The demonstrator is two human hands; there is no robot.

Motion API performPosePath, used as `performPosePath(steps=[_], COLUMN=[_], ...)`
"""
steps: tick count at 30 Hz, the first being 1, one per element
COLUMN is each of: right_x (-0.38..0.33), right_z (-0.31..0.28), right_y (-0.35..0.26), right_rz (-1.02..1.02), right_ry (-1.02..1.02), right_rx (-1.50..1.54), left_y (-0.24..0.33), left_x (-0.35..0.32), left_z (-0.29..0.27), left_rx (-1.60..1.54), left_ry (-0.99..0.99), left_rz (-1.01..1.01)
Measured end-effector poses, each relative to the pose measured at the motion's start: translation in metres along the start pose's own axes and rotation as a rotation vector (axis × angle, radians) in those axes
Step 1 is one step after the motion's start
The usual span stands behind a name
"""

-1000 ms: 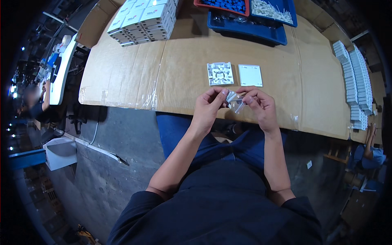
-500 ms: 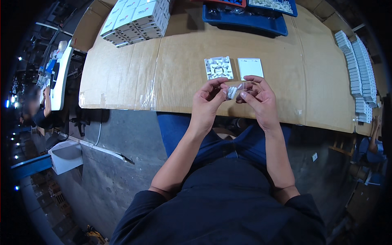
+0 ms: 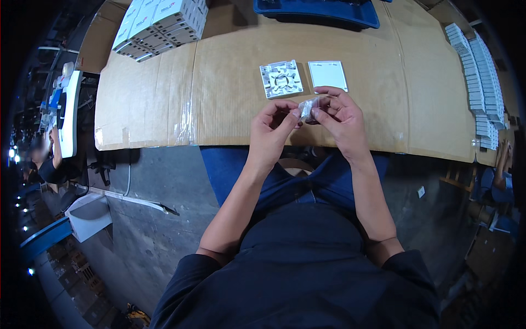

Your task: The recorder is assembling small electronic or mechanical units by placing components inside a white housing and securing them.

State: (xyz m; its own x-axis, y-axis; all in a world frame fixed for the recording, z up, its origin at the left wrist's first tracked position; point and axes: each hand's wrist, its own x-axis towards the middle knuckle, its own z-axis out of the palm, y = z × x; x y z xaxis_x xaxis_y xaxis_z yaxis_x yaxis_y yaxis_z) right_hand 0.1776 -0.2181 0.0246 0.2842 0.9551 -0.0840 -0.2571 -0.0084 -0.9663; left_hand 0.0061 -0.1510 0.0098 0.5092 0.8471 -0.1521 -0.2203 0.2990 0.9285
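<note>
Both hands meet over the near edge of a cardboard-covered table (image 3: 164, 104). My left hand (image 3: 273, 127) and my right hand (image 3: 339, 118) pinch a small clear plastic bag (image 3: 308, 107) between their fingertips; what is inside the bag is too small to tell. Just beyond the hands lie a square white plastic base with moulded ribs (image 3: 281, 79) and, to its right, a flat white square cover (image 3: 327, 75).
A stack of white boxes (image 3: 161, 24) stands at the far left of the table. A blue tray (image 3: 318, 11) sits at the far edge. Rows of small white boxes (image 3: 479, 77) line the right side. Another person (image 3: 46, 159) sits at the far left.
Both hands, still on the small bag, now sit closer to the white parts in the picture. The bag stays pinched between them.
</note>
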Motion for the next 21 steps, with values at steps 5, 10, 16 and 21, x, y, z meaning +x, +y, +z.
performPosePath(steps=[5, 10, 16, 21], right_x=[-0.001, 0.005, 0.004, 0.008], right_z=[0.000, 0.001, 0.005, 0.002], right_y=[0.002, 0.003, 0.006, 0.013], right_rz=[0.047, 0.009, -0.018, 0.001], right_ry=[-0.046, -0.039, -0.019, -0.009], right_rx=[0.045, 0.031, -0.058, 0.015], left_y=[-0.008, 0.004, -0.003, -0.005], left_x=[0.002, 0.002, 0.007, 0.005], left_z=[-0.002, 0.006, -0.003, -0.004], left_rx=[-0.057, -0.008, 0.091, 0.170], left_ry=[0.036, 0.005, -0.031, 0.017], left_rz=[-0.019, 0.048, 0.053, 0.040])
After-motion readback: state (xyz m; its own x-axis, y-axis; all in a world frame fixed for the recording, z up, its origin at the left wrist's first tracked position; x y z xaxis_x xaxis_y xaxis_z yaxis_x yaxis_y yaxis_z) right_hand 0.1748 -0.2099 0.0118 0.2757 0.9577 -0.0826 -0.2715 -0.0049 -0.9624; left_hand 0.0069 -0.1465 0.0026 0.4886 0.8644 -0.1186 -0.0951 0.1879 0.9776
